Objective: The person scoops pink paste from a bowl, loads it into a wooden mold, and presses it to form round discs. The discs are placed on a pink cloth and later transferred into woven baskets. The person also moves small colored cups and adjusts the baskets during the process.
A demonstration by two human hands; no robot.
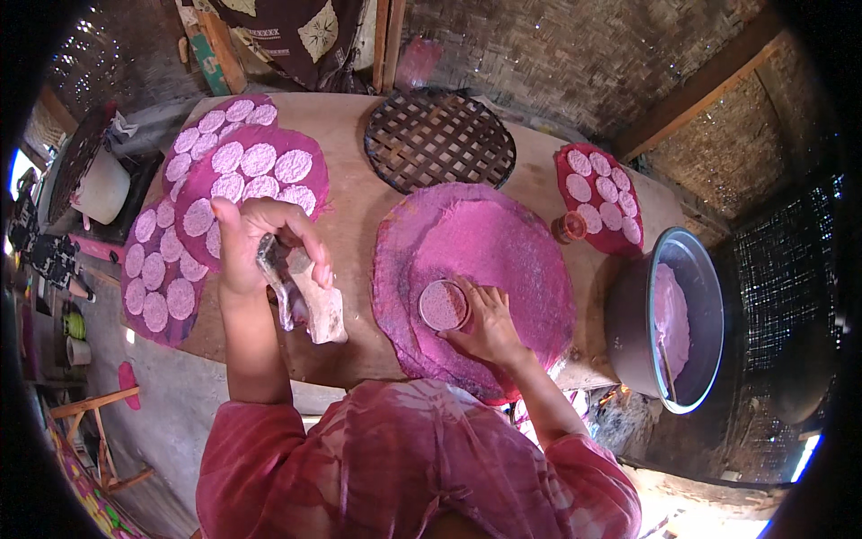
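Observation:
Raised over the left part of the table, my left hand (260,238) has its fingers curled around a hand tool. The tool (319,305) has a pale, blocky part and a dark, curved, shiny part, with pink smears; its exact kind is unclear. My right hand (489,328) rests on a stack of round pink cloths (485,242). Its thumb and fingers grip the side of a small ring mould (444,305), which lies flat on the top cloth. Pink, grainy paste fills the mould to about its rim.
Pink cloths with pale round discs lie at the left (260,193) and far right (620,225). A dark woven tray (440,139) sits at the back of the wooden table (346,171). A small reddish cup (567,227) stands near a large grey tub (628,314) holding pink paste.

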